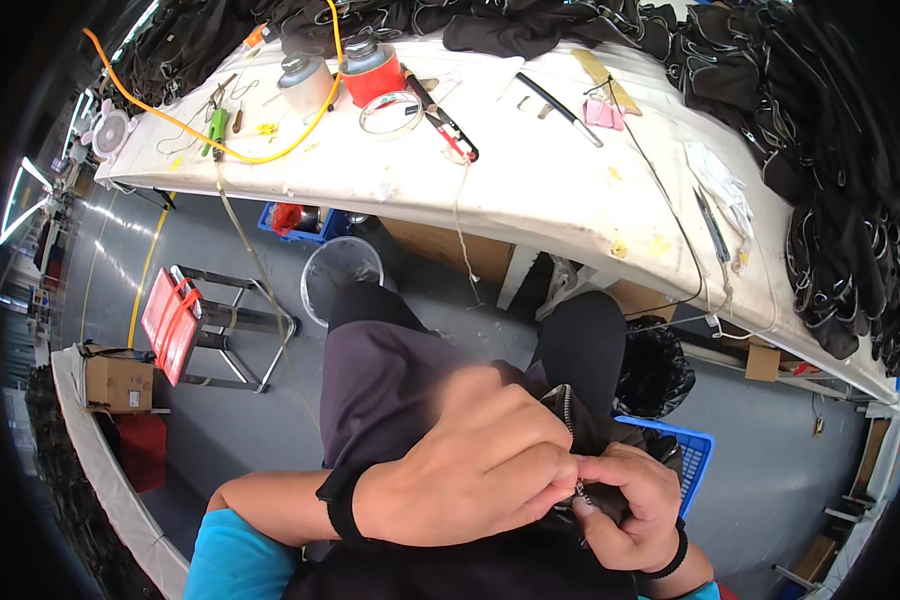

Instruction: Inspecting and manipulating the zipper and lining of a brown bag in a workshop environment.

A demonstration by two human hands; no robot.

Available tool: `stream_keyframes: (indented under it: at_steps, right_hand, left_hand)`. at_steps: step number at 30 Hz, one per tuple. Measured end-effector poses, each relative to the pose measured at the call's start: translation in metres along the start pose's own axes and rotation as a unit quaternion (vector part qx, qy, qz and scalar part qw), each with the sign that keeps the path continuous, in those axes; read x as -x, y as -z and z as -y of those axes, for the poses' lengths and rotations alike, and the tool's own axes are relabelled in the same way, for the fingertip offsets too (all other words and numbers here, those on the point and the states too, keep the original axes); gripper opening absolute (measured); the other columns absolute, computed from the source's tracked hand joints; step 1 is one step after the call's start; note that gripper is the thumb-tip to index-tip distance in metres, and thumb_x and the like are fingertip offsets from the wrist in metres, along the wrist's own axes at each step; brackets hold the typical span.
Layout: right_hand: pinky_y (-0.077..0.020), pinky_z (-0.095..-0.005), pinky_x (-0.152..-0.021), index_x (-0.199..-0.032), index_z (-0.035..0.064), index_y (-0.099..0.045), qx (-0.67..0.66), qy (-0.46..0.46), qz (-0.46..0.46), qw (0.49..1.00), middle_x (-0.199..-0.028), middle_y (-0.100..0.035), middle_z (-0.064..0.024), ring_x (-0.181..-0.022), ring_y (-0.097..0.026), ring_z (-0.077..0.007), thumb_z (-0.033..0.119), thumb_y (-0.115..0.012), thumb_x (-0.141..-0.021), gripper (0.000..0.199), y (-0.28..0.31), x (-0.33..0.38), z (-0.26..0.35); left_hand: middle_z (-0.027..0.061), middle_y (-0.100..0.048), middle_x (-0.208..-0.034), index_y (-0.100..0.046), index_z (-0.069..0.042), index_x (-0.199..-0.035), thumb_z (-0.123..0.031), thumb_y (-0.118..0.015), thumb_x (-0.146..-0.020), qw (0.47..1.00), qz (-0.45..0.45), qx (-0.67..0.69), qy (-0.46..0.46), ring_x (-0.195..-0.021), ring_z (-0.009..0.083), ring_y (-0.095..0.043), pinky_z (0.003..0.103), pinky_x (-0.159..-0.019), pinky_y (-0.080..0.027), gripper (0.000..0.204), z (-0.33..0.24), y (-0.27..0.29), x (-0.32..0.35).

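A dark garment lies across my lap, with a metal zipper (567, 405) running down it between my hands. My left hand (475, 460), with a black band on its wrist, is closed, its fingers pinched together at the zipper. Close against it, my right hand (635, 505) is closed too, thumb and forefinger gripping the zipper's lower part. The fingertips of both hands nearly meet. What lies under my left fingers is hidden.
Ahead, a white-covered table (530, 205) holds dark garments (820, 170), a red can (372, 75), a tape roll (391, 112) and an orange hose (260, 159). A blue crate (698, 455) stands right; a clear bin (340, 270) and red-topped stool (170, 315) stand left.
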State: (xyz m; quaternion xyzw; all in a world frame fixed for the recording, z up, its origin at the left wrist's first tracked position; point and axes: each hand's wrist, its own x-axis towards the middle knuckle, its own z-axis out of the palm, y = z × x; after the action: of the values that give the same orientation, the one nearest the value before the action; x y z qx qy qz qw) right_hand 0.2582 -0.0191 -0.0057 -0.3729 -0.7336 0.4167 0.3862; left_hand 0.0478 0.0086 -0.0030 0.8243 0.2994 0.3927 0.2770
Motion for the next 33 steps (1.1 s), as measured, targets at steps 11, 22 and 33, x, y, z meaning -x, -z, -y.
stream_keyframes:
  at_steps: [11,22,33]
  right_hand:
    - [-0.0416,-0.0271,-0.052,-0.107,0.0003,-0.068,-0.039,-0.06,-0.045,0.996,-0.073,-0.062,-0.0074,-0.056,-0.055,-0.0176,-0.004,-0.067,-0.071,0.037,-0.002,-0.003,-0.008]
    - [-0.0466,-0.0226,-0.083,-0.117,-0.0052,-0.061,-0.065,-0.115,-0.044,0.99,-0.108,-0.066,-0.0095,-0.094,-0.061,-0.0119,-0.004,-0.058,-0.089,0.029,0.0,0.008,-0.012]
    - [-0.0459,-0.0223,-0.083,-0.118,-0.004,-0.061,-0.091,-0.132,-0.033,0.987,-0.11,-0.065,-0.0081,-0.096,-0.06,-0.0104,-0.004,-0.058,-0.089,0.03,-0.002,0.002,-0.017]
  left_hand:
    - [0.0012,-0.057,-0.088,-0.056,-0.014,-0.084,-0.007,-0.072,-0.074,0.997,-0.015,0.074,0.002,-0.077,0.0201,-0.055,0.036,-0.075,-0.034,0.02,0.011,-0.003,0.013]
    - [-0.0066,-0.047,-0.081,-0.056,-0.005,-0.089,-0.015,-0.056,-0.098,0.848,-0.306,0.232,0.366,-0.074,0.0034,-0.039,0.019,-0.068,-0.034,0.013,0.121,0.058,0.001]
    - [0.011,-0.065,-0.091,-0.065,0.0,-0.096,-0.012,-0.067,-0.086,0.866,-0.243,-0.216,0.38,-0.077,0.0198,-0.063,0.033,-0.074,-0.049,0.015,0.198,0.094,0.005]
